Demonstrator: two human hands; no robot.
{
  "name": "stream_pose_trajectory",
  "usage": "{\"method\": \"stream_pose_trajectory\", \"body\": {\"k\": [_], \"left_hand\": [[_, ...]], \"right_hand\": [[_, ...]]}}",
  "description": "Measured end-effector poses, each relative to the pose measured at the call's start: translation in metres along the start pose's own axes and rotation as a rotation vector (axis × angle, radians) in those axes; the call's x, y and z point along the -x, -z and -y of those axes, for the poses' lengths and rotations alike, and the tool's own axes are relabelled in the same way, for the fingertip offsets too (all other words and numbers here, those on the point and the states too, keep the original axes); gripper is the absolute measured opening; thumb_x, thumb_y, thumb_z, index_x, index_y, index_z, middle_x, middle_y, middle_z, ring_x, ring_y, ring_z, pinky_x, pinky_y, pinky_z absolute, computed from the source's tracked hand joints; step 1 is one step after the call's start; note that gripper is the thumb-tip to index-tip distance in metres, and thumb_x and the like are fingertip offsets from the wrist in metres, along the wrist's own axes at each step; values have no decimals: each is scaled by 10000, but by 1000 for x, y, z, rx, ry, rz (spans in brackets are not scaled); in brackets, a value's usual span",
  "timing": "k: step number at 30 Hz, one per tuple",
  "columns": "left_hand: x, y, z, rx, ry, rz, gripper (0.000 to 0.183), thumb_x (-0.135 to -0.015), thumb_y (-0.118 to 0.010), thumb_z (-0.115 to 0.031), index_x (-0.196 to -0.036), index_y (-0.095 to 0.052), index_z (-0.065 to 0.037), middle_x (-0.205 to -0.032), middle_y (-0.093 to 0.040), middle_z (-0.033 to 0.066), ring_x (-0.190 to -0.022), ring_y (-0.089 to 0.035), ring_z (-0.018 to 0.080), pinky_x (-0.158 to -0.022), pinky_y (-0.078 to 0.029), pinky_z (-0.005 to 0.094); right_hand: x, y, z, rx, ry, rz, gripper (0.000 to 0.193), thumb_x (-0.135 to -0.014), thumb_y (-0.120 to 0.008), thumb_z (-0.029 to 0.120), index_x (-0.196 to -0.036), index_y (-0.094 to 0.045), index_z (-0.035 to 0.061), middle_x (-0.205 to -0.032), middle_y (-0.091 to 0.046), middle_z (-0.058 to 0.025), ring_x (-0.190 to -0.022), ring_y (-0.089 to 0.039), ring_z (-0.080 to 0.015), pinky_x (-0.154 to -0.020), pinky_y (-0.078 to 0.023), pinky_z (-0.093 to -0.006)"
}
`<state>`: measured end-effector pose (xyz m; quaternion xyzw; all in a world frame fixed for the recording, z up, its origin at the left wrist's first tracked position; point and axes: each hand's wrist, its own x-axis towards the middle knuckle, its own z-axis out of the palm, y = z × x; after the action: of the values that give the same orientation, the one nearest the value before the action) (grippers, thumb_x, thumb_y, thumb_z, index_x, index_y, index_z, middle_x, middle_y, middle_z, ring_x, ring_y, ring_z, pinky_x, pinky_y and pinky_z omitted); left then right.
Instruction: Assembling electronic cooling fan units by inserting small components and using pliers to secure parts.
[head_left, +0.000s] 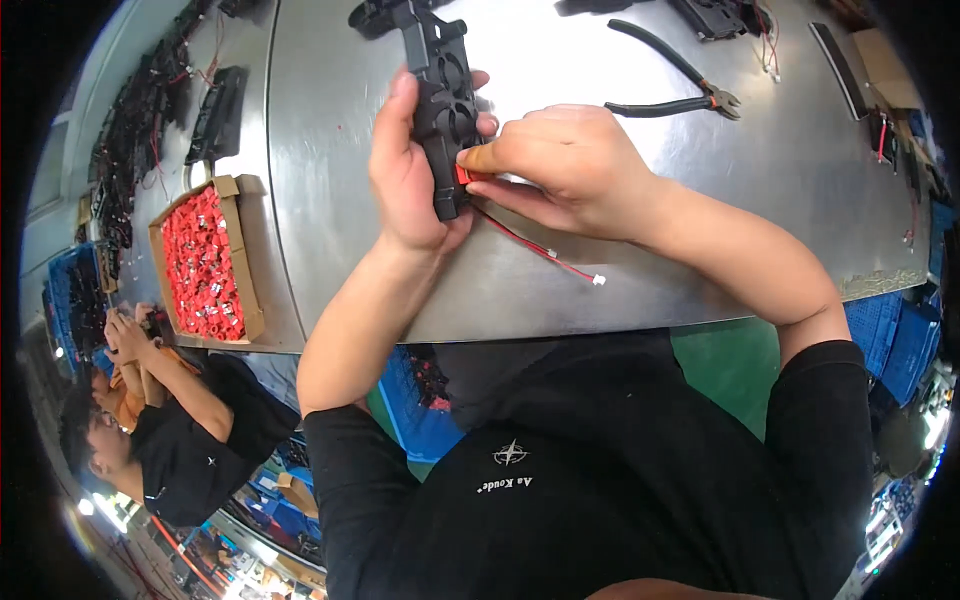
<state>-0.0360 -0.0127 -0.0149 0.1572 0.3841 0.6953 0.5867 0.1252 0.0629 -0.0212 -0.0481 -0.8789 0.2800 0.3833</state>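
Note:
A long black plastic housing (pixel 447 100) with round openings is gripped in my left hand (pixel 408 195), its lower end toward me. My right hand (pixel 570 165) pinches a small red piece (pixel 463 174) between thumb and forefinger, pressed against the housing's right side near that end. The fingertips partly hide where the two parts meet. From under the housing trails a thin red and black wire (pixel 535 246), which ends in a white connector (pixel 599 280) near the table's front edge.
An open cardboard box (pixel 243 260) of small red pieces stands on the left. Diagonal cutters (pixel 690 76) with black handles lie at the far right of my hands on the metal table (pixel 480 310). More black housings (pixel 215 115) lie left and far. Another person (pixel 190 440) works at left.

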Motion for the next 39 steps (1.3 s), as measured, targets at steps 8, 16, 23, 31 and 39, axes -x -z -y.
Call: {"method": "stream_pose_trajectory", "body": {"k": [8, 16, 23, 31, 39], "left_hand": [[-23, 22, -4, -57, 121, -34, 511, -1046, -307, -442, -1260, -558, -51, -1054, -669, 126, -748, -658, 205, -600, -576, 352], [-7, 1, -9, -85, 199, 99, 468, -1050, -330, -370, -1188, -607, -18, -970, -703, 123, -769, -691, 180, -587, -580, 313], [-3, -7, 8, -203, 350, 186, 577, -1077, -445, -505, -1287, -593, 12, -1044, -711, 147, -829, -720, 208, -698, -616, 295], [8, -27, 21, -1299, -401, 555, 489, -999, -581, -227, -1420, -527, 16, -1313, -644, 250, -1217, -663, 347, -998, -551, 421], [27, -36, 34, -1761, -396, 456, 354, -923, -640, -233, -1224, -652, -47, -1185, -671, 218, -1068, -665, 400, -888, -558, 481]], "right_hand": [[4, 3, 17, -25, -122, 67, 254, -872, -773, 103, -1119, -737, 59, -846, -699, -99, -698, -694, -249, -704, -576, -363], [-15, 43, 18, 16, -226, 136, 418, -795, -839, 165, -1184, -706, 92, -1085, -698, -74, -984, -680, -253, -803, -536, -351], [-23, 67, 21, 367, 45, 185, 798, -687, -838, 287, -1423, -568, 140, -1434, -555, -155, -1291, -561, -370, -1115, -435, -506], [-9, 64, 10, 363, 321, 388, 1088, -596, -911, 410, -1565, -418, 376, -1574, -458, -116, -1391, -499, -377, -1155, -424, -526], [26, 48, 3, 508, 458, 164, 638, -785, -743, 231, -1404, -617, 318, -1421, -617, -87, -1220, -641, -282, -1036, -510, -449]]}}
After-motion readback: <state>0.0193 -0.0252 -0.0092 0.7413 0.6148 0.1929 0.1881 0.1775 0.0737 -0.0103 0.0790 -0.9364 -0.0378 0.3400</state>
